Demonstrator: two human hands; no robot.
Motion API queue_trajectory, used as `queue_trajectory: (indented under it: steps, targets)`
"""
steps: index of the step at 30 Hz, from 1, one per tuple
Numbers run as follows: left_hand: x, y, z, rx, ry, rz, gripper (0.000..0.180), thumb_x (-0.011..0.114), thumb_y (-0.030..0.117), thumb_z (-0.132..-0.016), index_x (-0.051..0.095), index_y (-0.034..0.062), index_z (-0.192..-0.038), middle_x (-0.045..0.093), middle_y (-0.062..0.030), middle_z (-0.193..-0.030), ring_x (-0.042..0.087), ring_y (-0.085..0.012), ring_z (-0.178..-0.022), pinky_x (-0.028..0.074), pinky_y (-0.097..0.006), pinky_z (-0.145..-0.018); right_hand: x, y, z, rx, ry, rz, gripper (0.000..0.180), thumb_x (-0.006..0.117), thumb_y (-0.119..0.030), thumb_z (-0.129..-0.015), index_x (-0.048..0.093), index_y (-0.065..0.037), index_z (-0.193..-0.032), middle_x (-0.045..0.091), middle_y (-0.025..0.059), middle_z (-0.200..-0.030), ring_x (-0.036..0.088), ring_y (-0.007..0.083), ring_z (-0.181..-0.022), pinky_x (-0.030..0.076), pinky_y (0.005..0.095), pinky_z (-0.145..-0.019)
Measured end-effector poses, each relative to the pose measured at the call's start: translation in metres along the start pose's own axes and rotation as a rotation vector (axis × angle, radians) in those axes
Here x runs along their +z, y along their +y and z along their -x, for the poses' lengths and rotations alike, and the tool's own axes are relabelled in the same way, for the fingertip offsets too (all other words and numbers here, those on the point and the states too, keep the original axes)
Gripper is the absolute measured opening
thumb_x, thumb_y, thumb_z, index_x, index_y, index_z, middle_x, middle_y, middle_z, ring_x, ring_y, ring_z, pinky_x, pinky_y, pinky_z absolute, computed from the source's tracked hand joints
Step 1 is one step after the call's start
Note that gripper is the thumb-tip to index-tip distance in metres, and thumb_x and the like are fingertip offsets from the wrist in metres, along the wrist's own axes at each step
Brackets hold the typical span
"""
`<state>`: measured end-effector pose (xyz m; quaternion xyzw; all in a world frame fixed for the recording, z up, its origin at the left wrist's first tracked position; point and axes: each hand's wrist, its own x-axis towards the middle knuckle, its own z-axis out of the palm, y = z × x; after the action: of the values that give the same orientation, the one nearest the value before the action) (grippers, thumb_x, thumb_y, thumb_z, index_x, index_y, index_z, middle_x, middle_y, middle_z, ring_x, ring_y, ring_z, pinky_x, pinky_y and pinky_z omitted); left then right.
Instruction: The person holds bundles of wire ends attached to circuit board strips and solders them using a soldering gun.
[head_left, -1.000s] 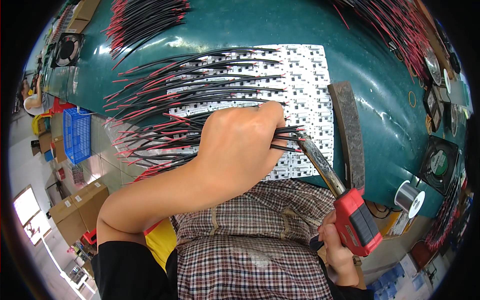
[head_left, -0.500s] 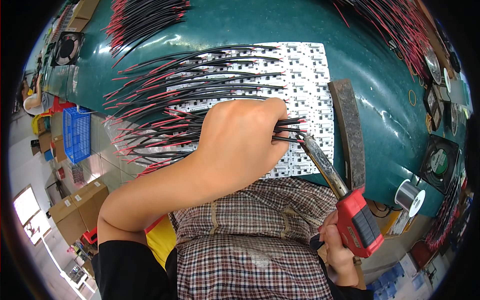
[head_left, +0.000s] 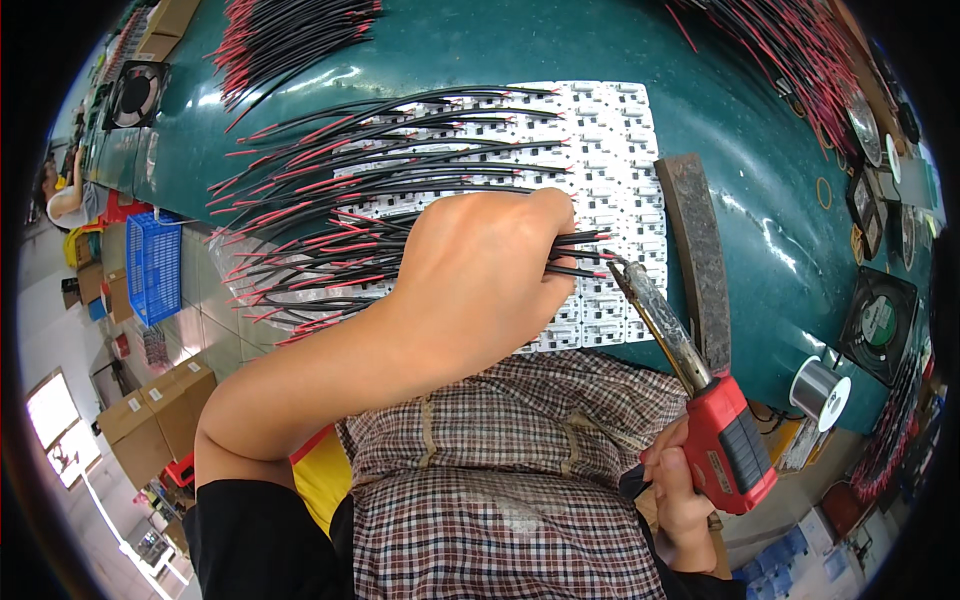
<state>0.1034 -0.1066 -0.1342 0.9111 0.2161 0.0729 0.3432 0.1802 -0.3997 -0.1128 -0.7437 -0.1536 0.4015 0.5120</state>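
Observation:
My left hand point(head_left: 485, 265) is closed in a pinch over white circuit boards point(head_left: 632, 135), with several black wires point(head_left: 584, 239) sticking out past the fingertips. In my right hand point(head_left: 683, 492) is a soldering gun point(head_left: 730, 445) with a red and black handle and a long metal barrel. Its tip is right beside the ends of the held wires; whether it touches one is too small to tell. Rows of black wires with red parts point(head_left: 450, 158) lie across the boards, their loose ends fanning out to the left. My left hand hides the middle of the boards.
A dark curved bar point(head_left: 698, 260) lies right of the boards on the green tabletop point(head_left: 760, 270). Farther right are a solder spool point(head_left: 820, 392) and a small fan point(head_left: 880, 325). Wire bundles point(head_left: 295, 40) lie at the back. A blue crate point(head_left: 154, 268) stands off to the left.
The soldering gun has shifted slightly right, its tip moving a little away from me along the wire ends. My left hand keeps its pinch on the wires.

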Motion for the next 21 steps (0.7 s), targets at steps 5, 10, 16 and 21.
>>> queue_trajectory:
  steps: [5,10,16,21]
  targets:
    - [-0.003,-0.002,0.003,0.008,-0.016,0.094,0.016,0.072,0.013,-0.082,0.064,0.0022,-0.091,0.068,-0.0165,-0.073,0.068,-0.0363,-0.067,0.054,-0.046,-0.063,0.002,-0.001,-0.002,-0.025,-0.001,-0.038,0.022,0.066,-0.019,-0.096,0.053,-0.003,-0.102,0.057,0.009,-0.078,0.046,0.0087,-0.054,0.041,0.0226,-0.05]
    - [-0.008,0.002,0.0,0.141,0.165,-0.071,0.011,0.071,0.012,-0.085,0.065,0.0052,-0.091,0.066,-0.012,-0.076,0.066,-0.0337,-0.067,0.052,-0.044,-0.062,0.0,-0.008,0.0,-0.003,-0.002,-0.072,0.015,0.065,-0.013,-0.095,0.056,-0.002,-0.099,0.058,0.0081,-0.079,0.05,0.0108,-0.06,0.043,0.0251,-0.054]
    - [-0.022,0.023,0.016,0.015,0.167,-0.086,0.008,0.072,0.004,-0.088,0.068,0.0029,-0.095,0.071,-0.0117,-0.085,0.07,-0.0275,-0.072,0.052,-0.034,-0.063,-0.002,-0.007,0.008,0.034,0.028,-0.08,0.01,0.065,-0.007,-0.094,0.058,-0.001,-0.096,0.059,0.007,-0.079,0.055,0.0127,-0.065,0.046,0.0277,-0.058]
    - [0.0,0.022,0.022,-0.076,0.099,0.034,0.011,0.077,0.009,-0.084,0.067,0.0061,-0.088,0.07,-0.0078,-0.072,0.069,-0.0228,-0.06,0.052,-0.032,-0.057,-0.008,0.005,0.015,0.001,0.034,-0.022,0.02,0.07,-0.006,-0.089,0.067,0.001,-0.108,0.067,0.0088,-0.084,0.064,0.0165,-0.073,0.053,0.0305,-0.067]
